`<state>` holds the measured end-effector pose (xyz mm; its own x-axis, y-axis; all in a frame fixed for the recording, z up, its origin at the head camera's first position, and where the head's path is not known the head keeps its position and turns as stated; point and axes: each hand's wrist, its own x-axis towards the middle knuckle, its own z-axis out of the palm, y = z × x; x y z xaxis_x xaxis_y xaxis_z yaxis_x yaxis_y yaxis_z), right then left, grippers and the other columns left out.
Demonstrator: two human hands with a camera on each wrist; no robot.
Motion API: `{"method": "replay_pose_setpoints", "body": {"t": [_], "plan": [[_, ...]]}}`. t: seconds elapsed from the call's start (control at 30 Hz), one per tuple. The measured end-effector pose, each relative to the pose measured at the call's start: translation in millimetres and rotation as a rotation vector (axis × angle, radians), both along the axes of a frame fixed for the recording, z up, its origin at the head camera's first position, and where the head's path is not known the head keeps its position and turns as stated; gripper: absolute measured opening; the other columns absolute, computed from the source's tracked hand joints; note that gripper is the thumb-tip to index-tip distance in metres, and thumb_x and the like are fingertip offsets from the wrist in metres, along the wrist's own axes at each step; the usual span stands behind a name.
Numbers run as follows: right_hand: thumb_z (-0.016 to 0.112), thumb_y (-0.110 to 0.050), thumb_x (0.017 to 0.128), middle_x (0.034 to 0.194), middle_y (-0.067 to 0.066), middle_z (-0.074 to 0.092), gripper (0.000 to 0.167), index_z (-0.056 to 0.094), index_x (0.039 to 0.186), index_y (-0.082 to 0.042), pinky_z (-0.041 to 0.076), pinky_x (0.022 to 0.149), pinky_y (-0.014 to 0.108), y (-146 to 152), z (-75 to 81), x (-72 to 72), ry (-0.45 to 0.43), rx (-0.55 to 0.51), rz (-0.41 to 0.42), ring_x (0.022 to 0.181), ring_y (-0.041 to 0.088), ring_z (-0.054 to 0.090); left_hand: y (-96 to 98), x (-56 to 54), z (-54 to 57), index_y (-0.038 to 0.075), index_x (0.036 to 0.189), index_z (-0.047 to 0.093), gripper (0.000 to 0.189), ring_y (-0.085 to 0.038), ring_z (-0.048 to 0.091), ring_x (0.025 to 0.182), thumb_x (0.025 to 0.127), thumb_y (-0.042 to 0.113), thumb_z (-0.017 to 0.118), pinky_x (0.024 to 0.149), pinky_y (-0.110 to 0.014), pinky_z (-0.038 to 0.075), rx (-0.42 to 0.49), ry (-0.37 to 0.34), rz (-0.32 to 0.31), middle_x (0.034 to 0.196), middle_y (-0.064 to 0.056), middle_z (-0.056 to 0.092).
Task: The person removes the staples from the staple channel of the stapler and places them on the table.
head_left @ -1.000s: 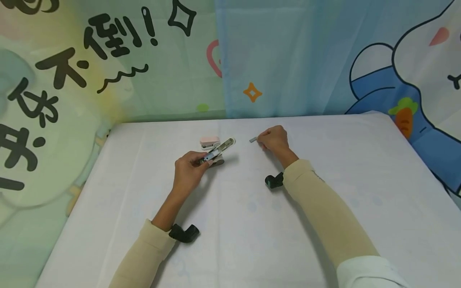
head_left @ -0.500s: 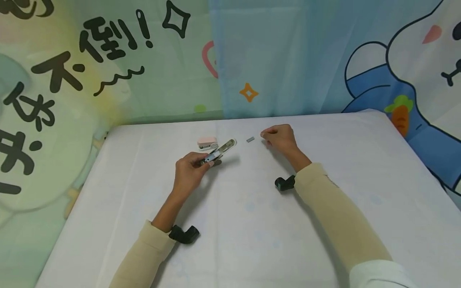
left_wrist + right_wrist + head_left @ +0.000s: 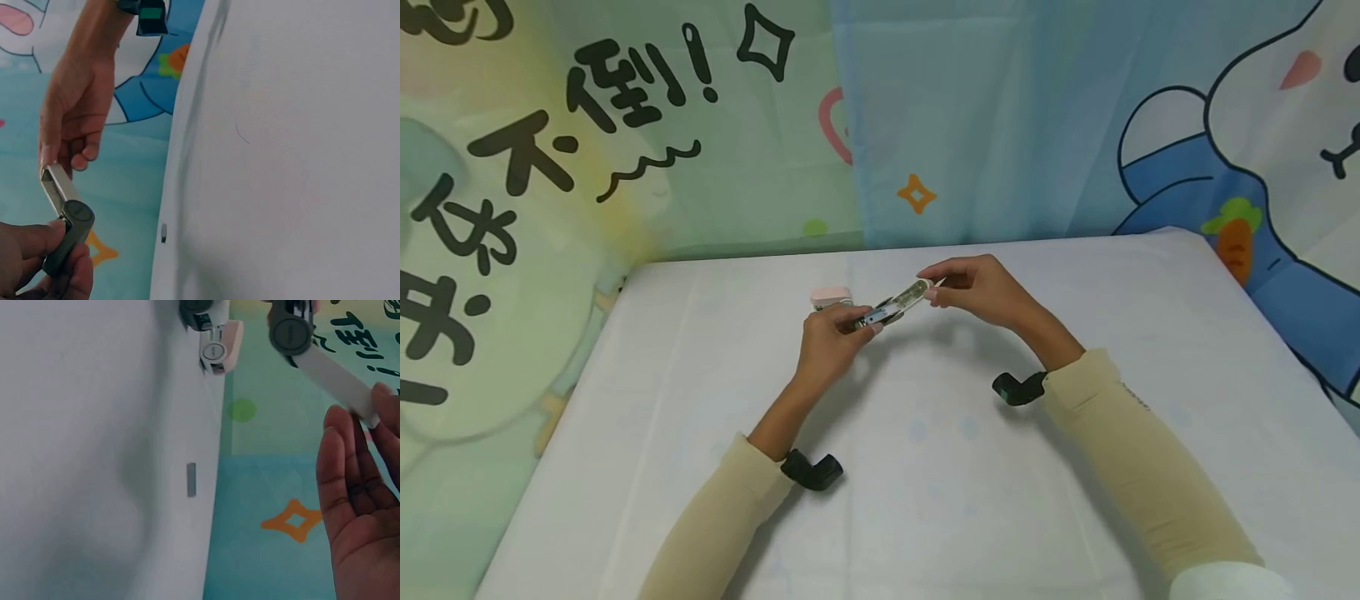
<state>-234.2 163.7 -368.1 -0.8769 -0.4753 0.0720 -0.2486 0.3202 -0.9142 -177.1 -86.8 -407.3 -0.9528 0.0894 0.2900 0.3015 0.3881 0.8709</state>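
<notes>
Far left: backdrop (image 3: 737, 192) in green and yellow, black lettering (image 3: 508, 135) on it. Beige left sleeve (image 3: 718, 517) reaches in from the near left over the white-covered counter (image 3: 925, 483), black wrist camera (image 3: 812, 471) at its cuff.

Pink stapler (image 3: 830, 296) stands on the far part of the counter, partly behind the left hand (image 3: 831, 346). Right-wrist view shows a dark-and-white thing (image 3: 203, 311) just beside it; cut by the frame edge, probably another stapler.

Left hand grips the dark, round-ended part of an unfolded stapler (image 3: 891, 307), thumb and fingers closed on it. That stapler is up off the counter, held between both hands, light arm pointing right and far.

Grey staple strip (image 3: 191, 480) lies on the counter close to the far edge, right of the pink stapler, touching neither hand.

Right hand (image 3: 981, 292) pinches the tip of the light arm, thumb against index finger, small gap, the other fingers loosely bent. Beige right sleeve (image 3: 1150, 467) runs back to the near right. Far right: printed carrot (image 3: 1236, 246) on the blue backdrop.
</notes>
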Motion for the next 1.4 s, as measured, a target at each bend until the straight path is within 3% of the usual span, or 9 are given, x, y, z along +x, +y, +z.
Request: {"method": "replay_pose_setpoints", "body": {"t": [0.23,0.47,0.6,0.83,1.07,1.4], "plan": [[0.069,-0.016,0.092,0.098,0.014,0.07,0.032,0.067,0.121,-0.003,0.05,0.076,0.033,21.8,5.8,-2.2,0.021,0.084,-0.059,0.083,0.018,0.066,27.2,-16.7,-3.5,-0.003,0.108,0.072,0.026,-0.018,0.062,0.075,0.084,0.006,0.076,0.061,-0.024,0.048,0.016,-0.086,-0.039,0.093,-0.012,0.069],[0.068,-0.017,0.092,0.102,0.015,0.07,0.033,0.067,0.122,-0.004,0.048,0.074,0.033,53.0,-3.9,-6.1,0.008,0.183,-0.186,0.088,0.026,0.065,67.6,-41.3,-12.6,0.0,0.106,0.073,0.022,-0.013,0.06,0.07,0.086,0.01,0.075,0.056,-0.022,0.046,-0.105,-0.188,-0.109,0.09,-0.009,0.07],[0.065,-0.015,0.093,0.106,0.015,0.069,0.033,0.066,0.125,-0.005,0.047,0.083,0.04,70.6,-9.5,-10.3,-0.043,0.2,-0.26,0.092,0.026,0.065,86.7,-56.1,-14.9,0.0,0.105,0.074,0.021,-0.011,0.06,0.068,0.087,0.009,0.074,0.055,-0.022,0.046,-0.172,-0.167,-0.142,0.093,-0.008,0.07],[0.063,-0.021,0.096,0.109,0.017,0.068,0.035,0.063,0.127,-0.003,0.047,0.092,0.047,90.2,-19.3,-13.3,-0.076,0.194,-0.334,0.093,0.023,0.066,110.4,-79.3,-30.3,-0.001,0.105,0.074,0.019,-0.011,0.057,0.069,0.087,0.007,0.073,0.056,-0.02,0.045,-0.277,-0.106,-0.185,0.093,-0.009,0.069],[0.066,-0.027,0.095,0.117,0.017,0.066,0.043,0.06,0.131,-0.004,0.044,0.098,0.042,111.0,-24.2,-14.9,-0.135,0.123,-0.367,0.099,0.019,0.066,132.0,-88.6,-32.2,-0.001,0.107,0.073,0.023,-0.013,0.059,0.085,0.088,0.012,0.074,0.067,-0.02,0.046,-0.311,-0.126,-0.161,0.101,-0.009,0.069],[0.067,-0.027,0.094,0.118,0.016,0.065,0.047,0.058,0.133,-0.001,0.045,0.097,0.043,131.3,-23.8,-18.9,-0.148,0.091,-0.408,0.094,0.01,0.067,155.4,-95.7,-38.5,-0.001,0.107,0.073,0.026,-0.016,0.062,0.089,0.087,0.015,0.076,0.071,-0.019,0.046,-0.275,-0.097,-0.157,0.101,-0.01,0.071]]}}
